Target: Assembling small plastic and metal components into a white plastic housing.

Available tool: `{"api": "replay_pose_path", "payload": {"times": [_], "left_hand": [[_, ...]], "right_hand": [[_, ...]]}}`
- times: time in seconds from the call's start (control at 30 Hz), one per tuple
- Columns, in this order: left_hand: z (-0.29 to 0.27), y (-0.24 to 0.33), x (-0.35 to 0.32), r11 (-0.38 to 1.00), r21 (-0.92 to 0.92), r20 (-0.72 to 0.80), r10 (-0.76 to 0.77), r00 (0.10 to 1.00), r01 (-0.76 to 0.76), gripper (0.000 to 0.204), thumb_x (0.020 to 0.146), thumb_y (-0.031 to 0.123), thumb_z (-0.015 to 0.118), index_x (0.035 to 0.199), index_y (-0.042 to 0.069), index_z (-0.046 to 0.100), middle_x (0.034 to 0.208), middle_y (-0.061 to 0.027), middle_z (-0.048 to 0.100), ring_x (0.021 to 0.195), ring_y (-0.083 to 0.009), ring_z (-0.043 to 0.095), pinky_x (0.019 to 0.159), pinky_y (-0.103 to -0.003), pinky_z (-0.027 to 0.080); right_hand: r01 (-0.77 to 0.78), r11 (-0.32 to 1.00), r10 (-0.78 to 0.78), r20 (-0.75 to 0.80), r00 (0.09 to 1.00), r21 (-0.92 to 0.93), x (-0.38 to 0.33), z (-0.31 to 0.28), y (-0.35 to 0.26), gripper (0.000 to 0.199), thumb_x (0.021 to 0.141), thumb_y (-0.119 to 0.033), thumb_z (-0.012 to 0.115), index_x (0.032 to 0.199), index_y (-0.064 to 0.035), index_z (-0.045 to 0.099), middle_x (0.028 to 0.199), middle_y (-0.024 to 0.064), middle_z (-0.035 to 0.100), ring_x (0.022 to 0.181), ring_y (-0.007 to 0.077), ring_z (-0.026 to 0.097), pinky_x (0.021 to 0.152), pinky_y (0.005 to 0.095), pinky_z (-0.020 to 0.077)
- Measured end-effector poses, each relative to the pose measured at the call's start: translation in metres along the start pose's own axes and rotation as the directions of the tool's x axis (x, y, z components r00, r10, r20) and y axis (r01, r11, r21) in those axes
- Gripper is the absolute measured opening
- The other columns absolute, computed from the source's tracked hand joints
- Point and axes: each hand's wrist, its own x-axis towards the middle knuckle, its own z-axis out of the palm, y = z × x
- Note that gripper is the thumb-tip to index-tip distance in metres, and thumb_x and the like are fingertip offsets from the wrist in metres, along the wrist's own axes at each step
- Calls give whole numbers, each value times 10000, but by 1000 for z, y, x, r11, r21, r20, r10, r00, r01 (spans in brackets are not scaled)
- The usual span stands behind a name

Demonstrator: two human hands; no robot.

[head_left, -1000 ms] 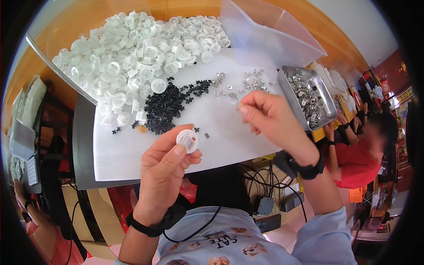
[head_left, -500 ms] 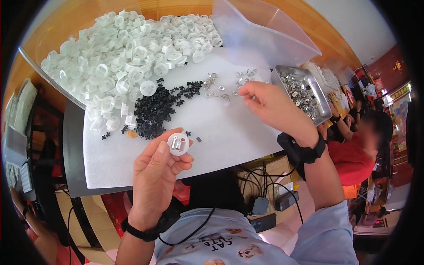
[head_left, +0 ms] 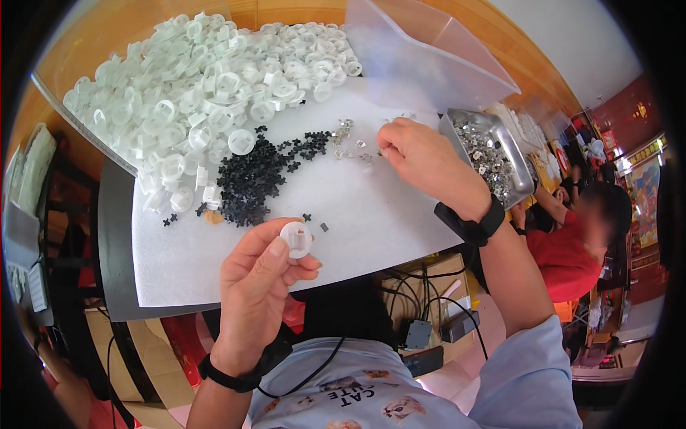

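My left hand (head_left: 251,275) pinches a round white plastic part (head_left: 296,240) between thumb and fingers, above the near edge of the table. The part has a raised rectangular socket on its face. Over the small shiny metal pieces (head_left: 343,131) at the table's middle right, my right hand (head_left: 429,159) is lowered with thumb and fingers drawn together. Whatever lies between those fingertips is hidden. A heap of small black cross-shaped pieces (head_left: 246,179) lies beyond my left hand, and a large pile of similar white round parts (head_left: 193,93) rises behind it.
A metal tray (head_left: 527,168) of shiny pieces stands right of my right hand. Behind it leans a clear plastic bin (head_left: 436,64). A white foam sheet (head_left: 179,264) covers the table. Cables (head_left: 429,286) hang below its edge. A person in red (head_left: 564,257) sits at the right.
My right hand has moved slightly left over the metal pieces, and its fingers have drawn closer together. My left hand has shifted a little right, turning the white part; the metallic glint in its socket no longer shows.
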Motion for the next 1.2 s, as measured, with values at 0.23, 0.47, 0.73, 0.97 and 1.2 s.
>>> {"api": "replay_pose_path", "payload": {"times": [0.23, 0.47, 0.73, 0.97, 1.2], "left_hand": [[-8, 1, 1, 998, -63, 67, -8, 998, 12, 315, 970, 213, 481, 1150, -38, 542, 976, -90, 608, 753, -122, 551, 674, -261, 447], [-4, -1, 0, 999, -43, 24, 21, 999, -20, 301, 980, 187, 440, 1157, -38, 535, 984, -140, 629, 726, -114, 553, 649, -241, 450], [-10, -4, 1, 997, -69, 73, 38, 997, -33, 276, 960, 198, 503, 1129, -15, 551, 989, -87, 613, 808, -131, 581, 737, -277, 471], [-7, -5, -1, 990, -139, 41, 29, 999, -23, 253, 972, 173, 480, 1114, -22, 557, 949, -89, 623, 798, -143, 595, 719, -279, 487], [-11, -4, -2, 987, -159, 39, 27, 999, -20, 248, 973, 170, 483, 1109, -25, 554, 951, -92, 624, 799, -152, 602, 710, -282, 496]], "right_hand": [[-16, 999, 15, -27, 1000, -36, 2, 11, 2, 96, 818, -73, 493, 797, 1, 550, 829, 178, 567, 754, 387, 572, 674, 476, 450], [-41, 977, 33, 42, 999, 210, -13, -23, -38, 112, 812, -98, 522, 799, 10, 548, 763, 174, 574, 683, 334, 574, 615, 415, 449], [-54, 738, -153, 245, 957, 672, -25, -13, -105, 125, 799, -110, 543, 773, 13, 537, 672, 167, 547, 622, 307, 547, 568, 383, 424], [234, 819, -278, 5, 961, 524, -33, 5, -110, 71, 802, -79, 537, 819, -11, 528, 770, 142, 538, 643, 337, 551, 569, 414, 444], [354, 890, -362, -29, 932, 288, -48, 6, -119, 276, 727, -29, 592, 998, -5, 547, 864, 84, 523, 676, 271, 598, 494, 350, 468]]}}
